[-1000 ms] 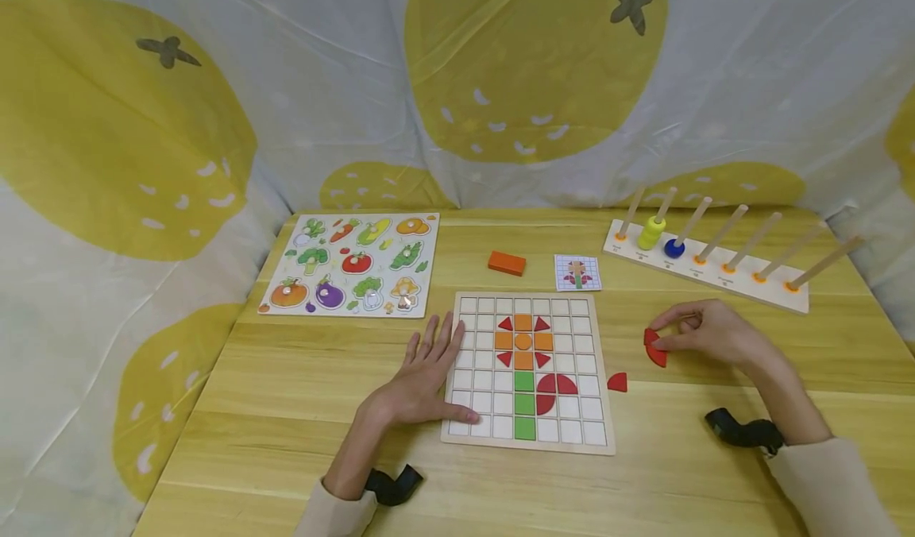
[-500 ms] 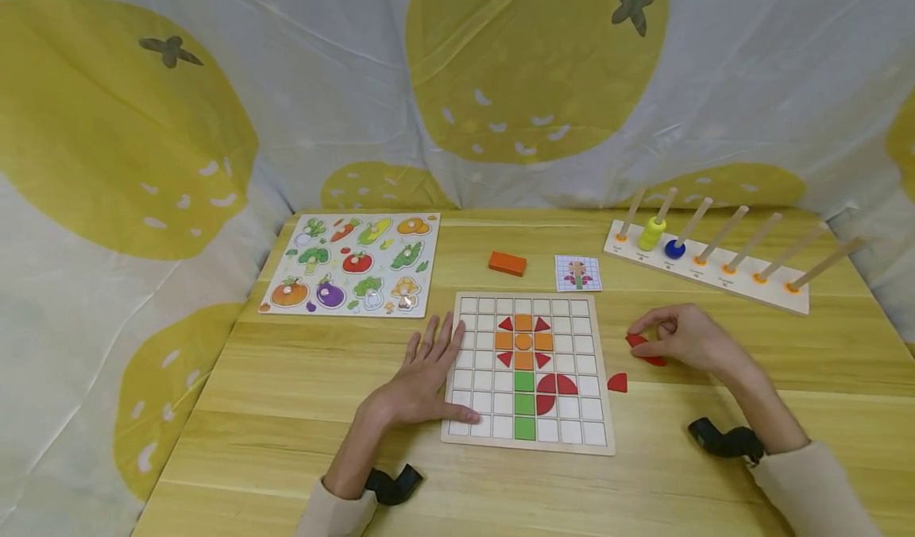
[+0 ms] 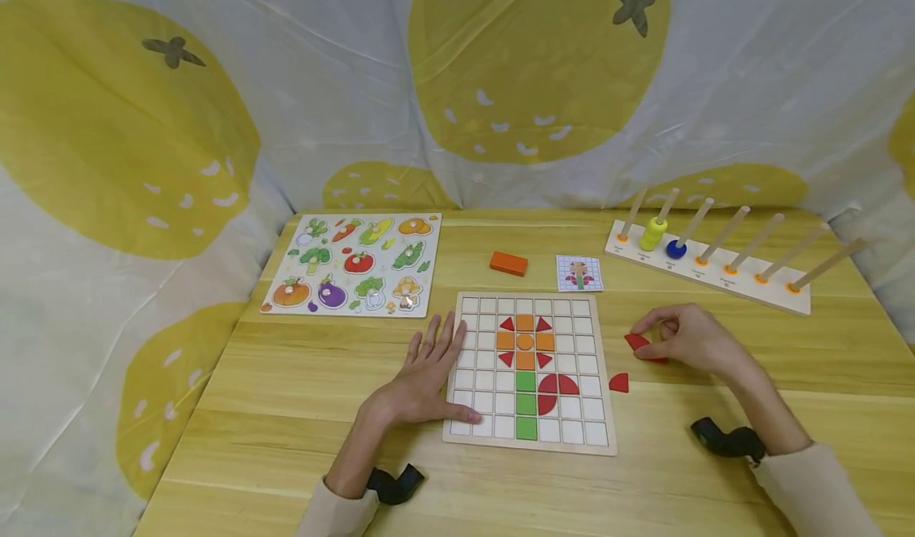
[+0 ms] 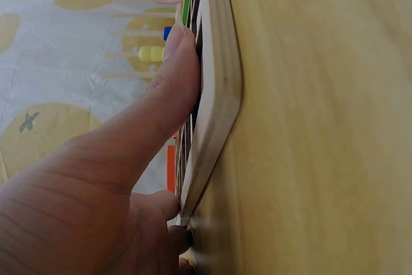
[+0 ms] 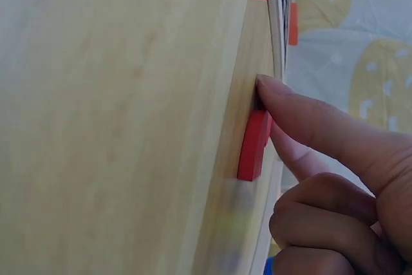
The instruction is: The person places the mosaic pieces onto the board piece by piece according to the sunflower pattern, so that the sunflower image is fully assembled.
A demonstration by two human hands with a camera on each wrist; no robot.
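My left hand (image 3: 418,382) lies spread at the left side of a wooden grid board (image 3: 456,442), its thumb resting on the board's lower left squares. In the left wrist view the thumb (image 4: 170,82) lies over the rim. On the board, orange, green and red pieces form a flower shape, with three red quarter circles (image 3: 547,403) beside the green squares (image 3: 526,403). Right of the board, my right hand (image 3: 689,337) pinches red quarter-circle pieces (image 3: 635,341) at the table surface; the fingers partly hide them. Another red quarter circle (image 3: 619,383) lies loose by the board's right edge.
Behind the board are an orange block (image 3: 509,264) and a small pattern card (image 3: 580,273) printed with a flower. A vegetable puzzle (image 3: 343,283) lies at back left. At back right stands a peg rack (image 3: 772,289) with yellow and blue rings.
My right hand has moved slightly left with the red pieces, which now lie lower and more slanted between its fingers. The left hand and board have stayed put.
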